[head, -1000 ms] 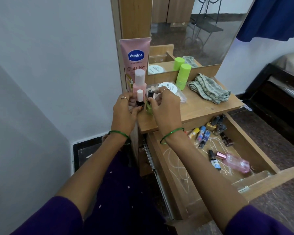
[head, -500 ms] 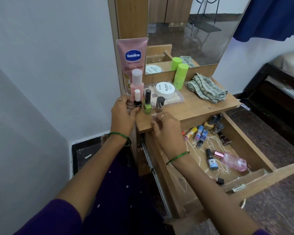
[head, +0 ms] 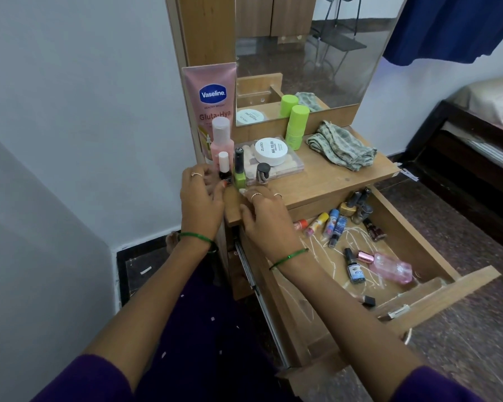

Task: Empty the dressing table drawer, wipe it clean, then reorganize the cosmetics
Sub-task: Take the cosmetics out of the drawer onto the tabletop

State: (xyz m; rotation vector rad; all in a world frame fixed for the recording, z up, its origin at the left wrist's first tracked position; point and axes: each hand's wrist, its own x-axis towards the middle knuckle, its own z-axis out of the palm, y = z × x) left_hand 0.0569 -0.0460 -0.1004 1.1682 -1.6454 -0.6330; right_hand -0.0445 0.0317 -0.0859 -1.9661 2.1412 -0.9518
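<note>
Left hand (head: 201, 202) pinches white-capped bottle (head: 224, 166); right hand (head: 269, 220) relaxed beside green bottle (head: 239, 172).

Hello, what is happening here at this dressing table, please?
A person is emptying the open drawer onto the tabletop. The left hand touches a small white-capped bottle at the table's front left corner, beside a green nail polish. The right hand rests on the table's front edge, holding nothing. Several bottles, among them a pink bottle, remain in the drawer, so wiping has not begun. A folded cloth lies ready.

Wooden dressing table (head: 331, 181); bottles (head: 239, 172), cloth (head: 343, 146)
</note>
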